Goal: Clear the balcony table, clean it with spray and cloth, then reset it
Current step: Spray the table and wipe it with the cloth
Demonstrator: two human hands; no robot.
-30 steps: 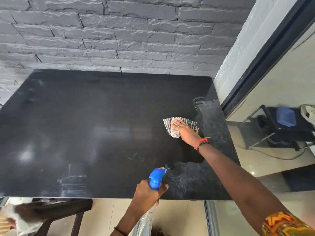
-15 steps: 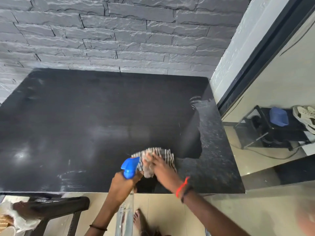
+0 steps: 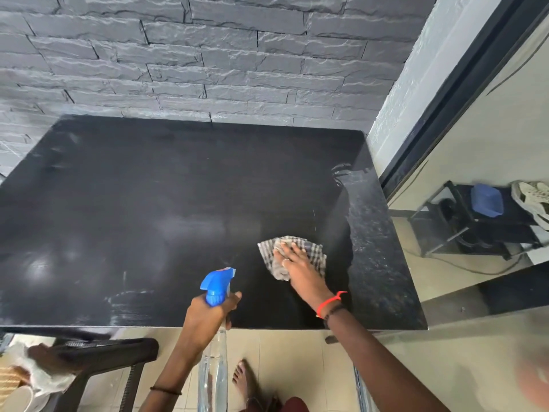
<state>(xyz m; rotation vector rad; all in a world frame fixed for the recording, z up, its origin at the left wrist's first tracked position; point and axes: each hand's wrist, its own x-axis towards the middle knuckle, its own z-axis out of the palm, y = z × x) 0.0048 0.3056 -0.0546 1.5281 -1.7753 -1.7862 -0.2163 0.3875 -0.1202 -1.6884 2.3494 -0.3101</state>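
The black table [image 3: 154, 203] fills the middle of the view, bare apart from wipe streaks near its front edge. A checked cloth [image 3: 312, 251] lies crumpled on the table's front right part. My right hand [image 3: 297, 263] presses flat on it with straight fingers. My left hand [image 3: 208, 319] grips the neck of a clear spray bottle [image 3: 214, 367] with a blue trigger head [image 3: 218, 285], held just over the table's front edge, bottle hanging below it.
A grey stone wall [image 3: 208, 60] backs the table. A dark chair [image 3: 104, 355] with items on it stands at the front left. At right, a dark door frame [image 3: 463, 93] and a low black rack [image 3: 481, 227] with a shoe. My bare foot [image 3: 246, 382] is on the tiles.
My right hand slid the cloth from the far right to the front edge beside the bottle, then back up and to the right. The spray bottle stayed near the front edge.
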